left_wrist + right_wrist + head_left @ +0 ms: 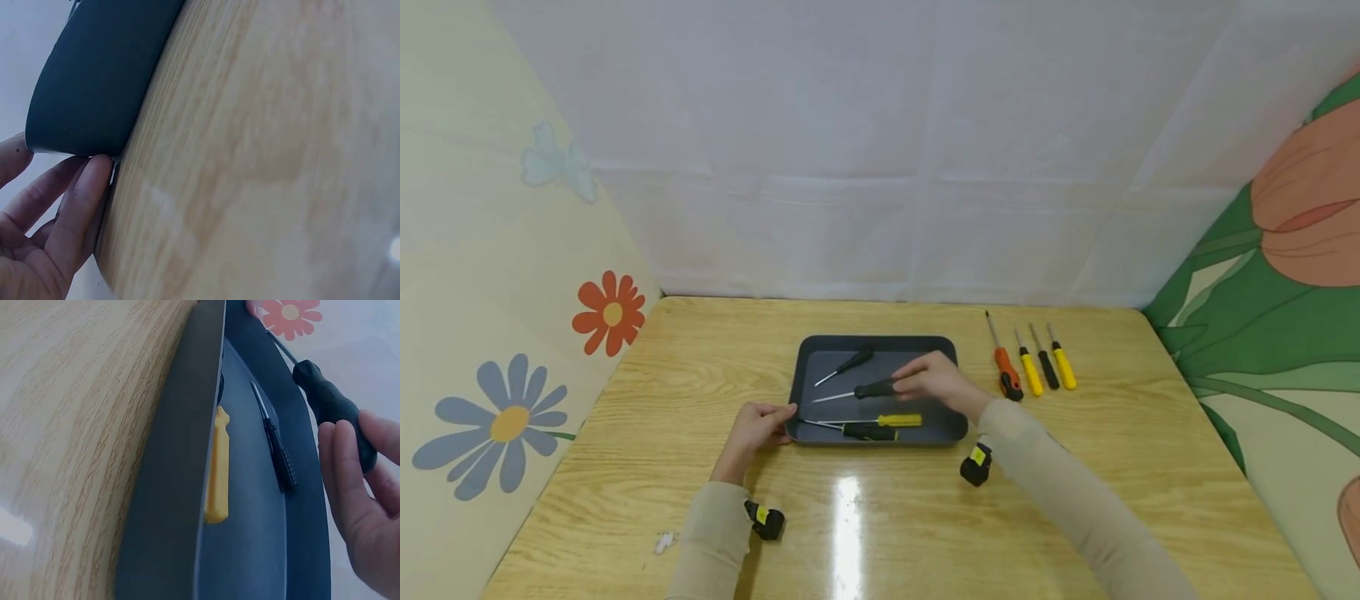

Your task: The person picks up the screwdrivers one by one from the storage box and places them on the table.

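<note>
My right hand holds a black-handled screwdriver by its handle, thumb on one side and fingers on the other. Its shaft points left over the dark grey tray. At the tray's near left corner, my left hand grips the wall, thumb at the rim and fingers low on the outside, as the left wrist view shows. Inside the tray lie a small black screwdriver toward the back, a yellow-handled screwdriver and a black-and-yellow screwdriver along the front.
Right of the tray, several screwdrivers stand in a row on the wooden table: an orange-and-black one, a yellow one, a black one and another yellow one. A white scrap lies at the front left.
</note>
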Tool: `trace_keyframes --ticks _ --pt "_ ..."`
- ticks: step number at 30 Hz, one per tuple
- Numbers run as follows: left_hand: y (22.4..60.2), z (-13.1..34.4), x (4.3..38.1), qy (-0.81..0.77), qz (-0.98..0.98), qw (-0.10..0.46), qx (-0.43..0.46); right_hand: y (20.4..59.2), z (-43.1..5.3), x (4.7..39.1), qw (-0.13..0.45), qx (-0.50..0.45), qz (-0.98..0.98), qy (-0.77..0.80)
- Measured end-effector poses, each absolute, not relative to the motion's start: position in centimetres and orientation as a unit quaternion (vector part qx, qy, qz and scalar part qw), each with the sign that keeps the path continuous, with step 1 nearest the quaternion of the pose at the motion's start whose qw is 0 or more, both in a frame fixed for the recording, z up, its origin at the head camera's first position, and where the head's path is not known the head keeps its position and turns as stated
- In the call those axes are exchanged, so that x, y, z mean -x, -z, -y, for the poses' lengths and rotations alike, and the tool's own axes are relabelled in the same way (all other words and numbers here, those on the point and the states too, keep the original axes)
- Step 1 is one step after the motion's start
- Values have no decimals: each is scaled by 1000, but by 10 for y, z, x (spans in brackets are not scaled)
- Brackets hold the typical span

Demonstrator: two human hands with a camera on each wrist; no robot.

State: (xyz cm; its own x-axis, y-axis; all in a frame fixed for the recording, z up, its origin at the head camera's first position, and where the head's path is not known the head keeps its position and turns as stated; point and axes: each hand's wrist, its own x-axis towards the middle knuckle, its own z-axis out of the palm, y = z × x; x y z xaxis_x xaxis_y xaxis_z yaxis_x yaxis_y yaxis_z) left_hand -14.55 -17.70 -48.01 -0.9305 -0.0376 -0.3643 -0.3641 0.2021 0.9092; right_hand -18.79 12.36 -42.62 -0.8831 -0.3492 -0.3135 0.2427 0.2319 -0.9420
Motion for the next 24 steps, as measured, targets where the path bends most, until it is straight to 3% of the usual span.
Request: trace_keyframes --ticks 24 --pt "482 177 146 -615 -766 126 137 426 -146 180 230 29 -741 631"
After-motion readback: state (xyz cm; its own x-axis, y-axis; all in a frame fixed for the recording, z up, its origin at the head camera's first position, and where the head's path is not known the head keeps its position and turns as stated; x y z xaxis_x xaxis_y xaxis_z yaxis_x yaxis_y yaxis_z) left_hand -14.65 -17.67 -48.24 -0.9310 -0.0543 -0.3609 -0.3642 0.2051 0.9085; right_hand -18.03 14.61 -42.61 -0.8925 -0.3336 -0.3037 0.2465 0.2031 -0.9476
